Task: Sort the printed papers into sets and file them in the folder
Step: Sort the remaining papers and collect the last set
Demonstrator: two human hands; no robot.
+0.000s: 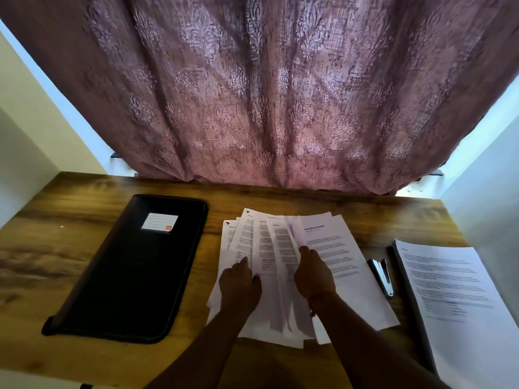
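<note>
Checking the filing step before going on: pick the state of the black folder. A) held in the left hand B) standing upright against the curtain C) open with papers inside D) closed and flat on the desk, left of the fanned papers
D: the black folder lies shut on the wooden desk, with the fanned papers to its right under both hands.

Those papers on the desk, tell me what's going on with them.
A person is sorting through a fanned pile of papers at the middle of the desk. The left hand presses on the sheets at the left of the fan, while the right hand rests on those at the right. A separate stack lies at the right, with a stapler between it and the pile. The black folder lies closed at the left; nothing is filed yet.
</note>
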